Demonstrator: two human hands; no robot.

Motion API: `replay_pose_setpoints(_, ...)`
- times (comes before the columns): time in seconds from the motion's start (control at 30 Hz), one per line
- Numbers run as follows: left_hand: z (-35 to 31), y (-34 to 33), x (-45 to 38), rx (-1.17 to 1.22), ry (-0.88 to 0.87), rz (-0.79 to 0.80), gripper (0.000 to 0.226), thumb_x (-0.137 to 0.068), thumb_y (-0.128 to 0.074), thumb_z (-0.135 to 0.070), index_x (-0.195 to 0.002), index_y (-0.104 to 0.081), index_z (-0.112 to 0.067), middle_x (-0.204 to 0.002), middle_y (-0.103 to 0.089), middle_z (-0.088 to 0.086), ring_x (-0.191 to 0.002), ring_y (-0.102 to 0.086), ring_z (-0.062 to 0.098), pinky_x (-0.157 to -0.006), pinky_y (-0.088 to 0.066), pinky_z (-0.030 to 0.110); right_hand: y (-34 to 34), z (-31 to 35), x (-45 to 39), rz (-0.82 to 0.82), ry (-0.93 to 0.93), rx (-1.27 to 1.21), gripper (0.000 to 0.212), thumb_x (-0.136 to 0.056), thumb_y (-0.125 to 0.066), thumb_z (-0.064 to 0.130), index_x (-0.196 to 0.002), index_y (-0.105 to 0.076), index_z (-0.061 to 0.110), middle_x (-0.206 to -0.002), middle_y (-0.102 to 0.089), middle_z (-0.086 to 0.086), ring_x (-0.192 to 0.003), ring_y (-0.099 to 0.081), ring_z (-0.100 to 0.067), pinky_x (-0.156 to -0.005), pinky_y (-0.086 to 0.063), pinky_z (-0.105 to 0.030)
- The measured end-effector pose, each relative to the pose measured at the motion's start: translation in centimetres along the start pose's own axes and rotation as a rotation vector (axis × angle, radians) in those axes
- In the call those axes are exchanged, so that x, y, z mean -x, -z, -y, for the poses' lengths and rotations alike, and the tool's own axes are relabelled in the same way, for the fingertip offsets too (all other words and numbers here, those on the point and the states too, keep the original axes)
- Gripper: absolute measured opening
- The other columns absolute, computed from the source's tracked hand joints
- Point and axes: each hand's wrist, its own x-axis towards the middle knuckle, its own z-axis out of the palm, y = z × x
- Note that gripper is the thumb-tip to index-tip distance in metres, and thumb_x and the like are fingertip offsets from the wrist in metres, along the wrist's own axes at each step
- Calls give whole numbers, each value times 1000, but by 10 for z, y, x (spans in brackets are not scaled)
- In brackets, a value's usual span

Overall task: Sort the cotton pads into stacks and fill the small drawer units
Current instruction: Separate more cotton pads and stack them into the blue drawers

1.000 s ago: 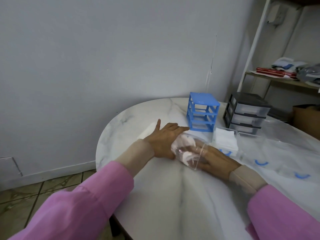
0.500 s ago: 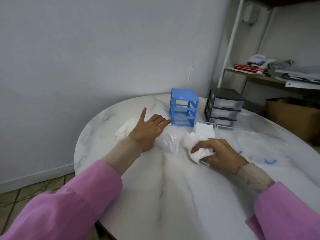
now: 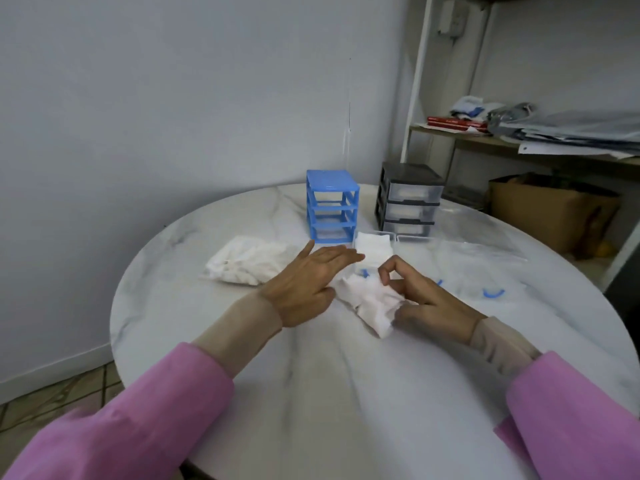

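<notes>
A loose bunch of white cotton pads [image 3: 372,299] lies at the table's middle, and my right hand [image 3: 426,299] grips its right side. Just left of that bunch, my left hand [image 3: 311,275] rests flat with fingers spread, holding nothing. A larger heap of pads [image 3: 247,259] lies further left. Behind the hands, a neat stack of pads [image 3: 374,249] sits in a clear drawer. The blue drawer frame [image 3: 331,206] stands at the back with its slots empty. To its right stands the black drawer unit [image 3: 408,199] with three clear drawers in place.
The round marble table [image 3: 311,393] ends near the wall at left and back. Clear drawers with blue handles [image 3: 493,292] lie on its right side. A shelf [image 3: 519,143] with papers and a cardboard box [image 3: 550,213] stand at the right.
My right hand has drawn the bunch of pads out of the clear bag and set it on the table. My left hand pushed the bag aside leftward.
</notes>
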Motion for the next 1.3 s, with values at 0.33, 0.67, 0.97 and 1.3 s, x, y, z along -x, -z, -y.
replay_pose_setpoints(0.33,28,-24,-5,-4,57,-39,44,-85,-43,8,-118,-60,-15,-136,-51,3,-138,-31,13,-113,-6,24,-13,-14,-6,-161,252,403,41,-68,-51,-18,-77,-70,17,-100,-70,12,-95,-61,-5,-82,-45,-17)
replay_pose_setpoints(0.67,11,-16,-26,299,23,-399,38,-84,-41,12,-103,-66,-8,-96,-69,1,-89,-59,7,-79,-40,6,6,8,-25,-334,151,99,45,-75,-58,-14,-85,-65,29,-98,-71,9,-95,-64,-10,-82,-49,-28)
replay_pose_setpoints(0.97,-1,-19,-41,1166,304,-404,29,-101,-35,-19,-102,-61,-7,-95,-65,4,-85,-63,9,-77,-53,16,3,7,-60,-482,114,-293,37,-75,-67,-13,-93,-56,17,-98,-63,1,-87,-64,-5,-75,-53,-20)
replay_pose_setpoints(1.3,2,-29,-44,1290,366,-470,9,-88,-54,6,-87,-58,-2,-69,-67,0,-64,-67,5,-62,-55,18,-7,-9,-68,-611,28,-380,34,-74,-69,-9,-90,-55,18,-91,-61,5,-75,-61,4,-69,-49,-13)
